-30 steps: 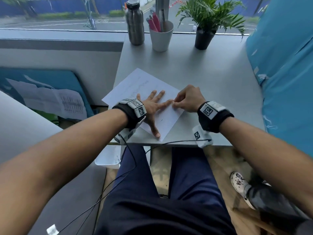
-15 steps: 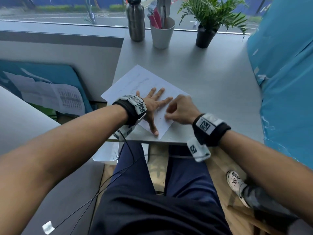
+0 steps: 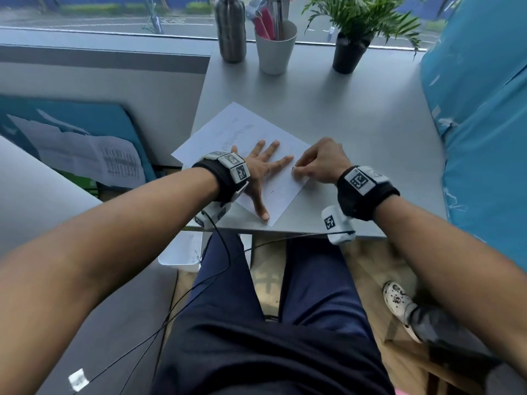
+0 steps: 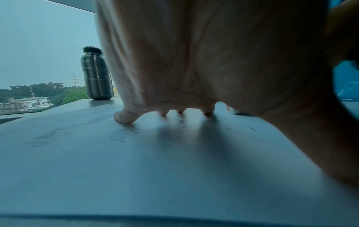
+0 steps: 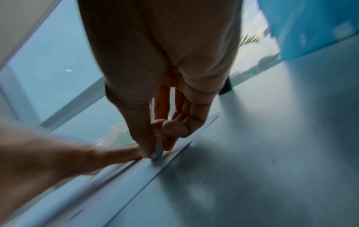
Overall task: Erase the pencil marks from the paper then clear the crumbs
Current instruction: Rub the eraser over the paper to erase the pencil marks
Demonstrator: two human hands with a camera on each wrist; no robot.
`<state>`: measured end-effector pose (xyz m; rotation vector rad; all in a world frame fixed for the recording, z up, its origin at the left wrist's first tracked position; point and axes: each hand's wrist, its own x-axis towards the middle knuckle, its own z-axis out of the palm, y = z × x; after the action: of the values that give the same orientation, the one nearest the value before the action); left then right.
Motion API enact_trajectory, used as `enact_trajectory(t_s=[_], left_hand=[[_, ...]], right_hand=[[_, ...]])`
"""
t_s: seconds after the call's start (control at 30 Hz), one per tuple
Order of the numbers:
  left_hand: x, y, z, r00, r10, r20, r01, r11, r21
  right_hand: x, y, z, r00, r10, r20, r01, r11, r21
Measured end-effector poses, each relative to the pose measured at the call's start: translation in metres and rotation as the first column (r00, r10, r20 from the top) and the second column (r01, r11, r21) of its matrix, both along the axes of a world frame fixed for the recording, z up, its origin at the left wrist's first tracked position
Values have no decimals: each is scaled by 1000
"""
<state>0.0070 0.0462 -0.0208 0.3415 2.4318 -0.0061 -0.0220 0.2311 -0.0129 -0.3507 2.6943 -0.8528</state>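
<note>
With the left hand (image 3: 258,169) splayed flat on the paper (image 3: 242,132) near the tabletop's (image 3: 356,115) near edge, the right hand (image 3: 322,162) pinches a small eraser (image 5: 158,151); hard rubbing there, close to the sheet's unpinned right edge, could crease or tear it.

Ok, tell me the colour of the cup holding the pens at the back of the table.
The cup is plain off-white; the head view shows it best.

— Where does the paper (image 3: 281,192) lie?
— On the table (image 3: 356,115), at its near left corner, under the left hand (image 3: 261,169); the right hand (image 3: 319,163) is at its right edge.
— And behind?
— Bottle (image 3: 230,29), pen cup (image 3: 275,47), then potted plant (image 3: 352,38), left to right along the window.
</note>
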Motion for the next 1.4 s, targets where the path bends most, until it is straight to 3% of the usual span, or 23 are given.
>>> enact_trajectory(t_s=[0.07,0.2,0.37,0.57,0.73,0.9,1.1,1.23,1.4], left_hand=[[1,1,0,1000,-3,4,3,1000,3],[-1,1,-1,1000,-14,3,14,1000,-4],[1,-2,-3,1000,-3,5,3,999,38],[-9,-24,1,1000,-2,-17,5,986,167],[-12,-34,-8,998,-12,-57,20,989,146],[-16,-40,-14,998,-36,-53,43,988,146],[-14,-36,-12,997,-53,-60,59,993,103],[-14,-37,-10,998,-42,-41,46,993,112],[-13,-34,-6,999,-38,-29,41,995,94]], right_hand=[[4,-3,-1,999,3,-37,-2,1000,9],[38,-17,-5,980,197,6,-198,980,33],[-4,3,2,998,-47,-45,48,999,23],[-2,-7,-2,993,25,-111,-19,998,60],[16,-31,-2,973,204,-112,-203,979,17],[1,-37,-3,980,126,-154,-126,992,8],[46,-49,-5,905,426,-3,-425,904,52],[-1,-48,-1,966,227,-126,-221,974,56],[26,-54,-4,888,459,-10,-457,886,71]])
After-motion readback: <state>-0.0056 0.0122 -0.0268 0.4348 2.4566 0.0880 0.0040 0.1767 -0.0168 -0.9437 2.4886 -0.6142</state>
